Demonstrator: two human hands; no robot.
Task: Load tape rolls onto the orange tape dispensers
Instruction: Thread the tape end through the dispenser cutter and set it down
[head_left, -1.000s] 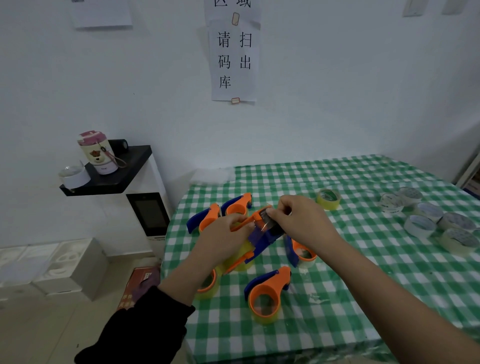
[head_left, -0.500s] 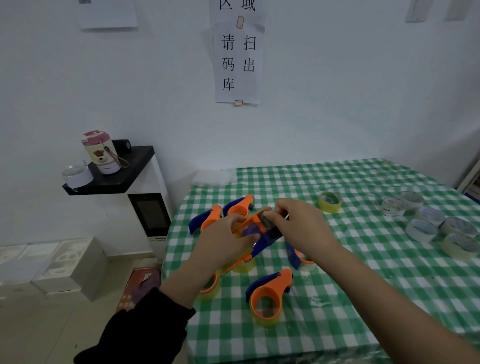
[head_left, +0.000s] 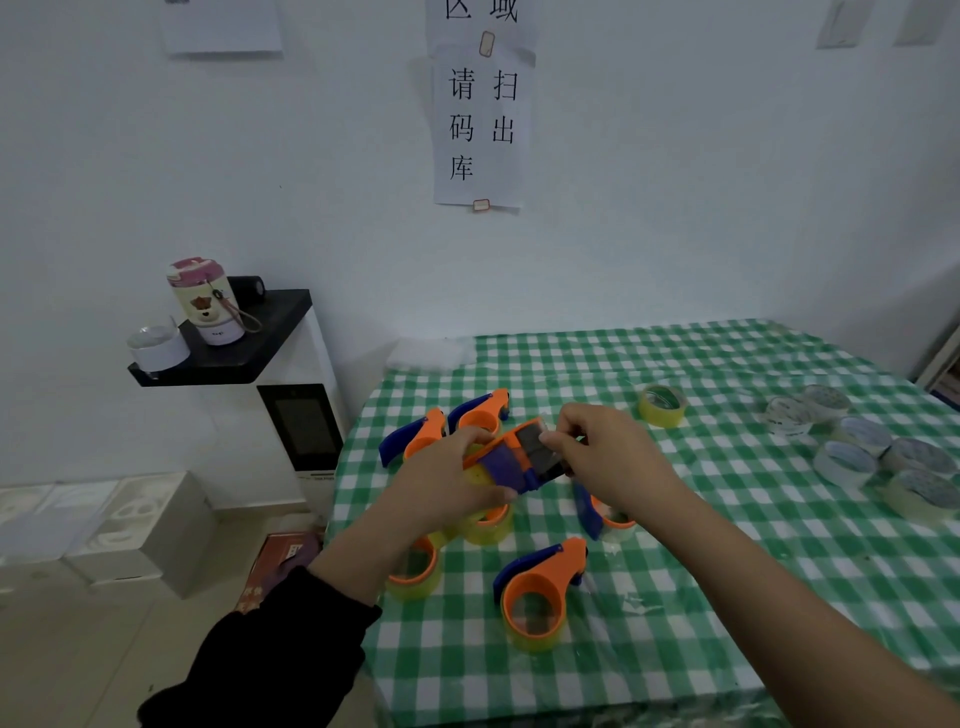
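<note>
Two hands share one orange-and-blue plastic tape dispenser (head_left: 501, 460), likely light and rigid: left hand (head_left: 447, 483) grips its body, the sound hold; right hand (head_left: 608, 457) pinches its three-o'clock end.

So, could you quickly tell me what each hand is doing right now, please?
Left hand: grips the orange tape dispenser by its body.
Right hand: pinches the grey front end of that same dispenser.

The head-worn wide-angle camera looks forward and down, close over the checked table (head_left: 753, 441), facing the white wall (head_left: 675, 208).
</note>
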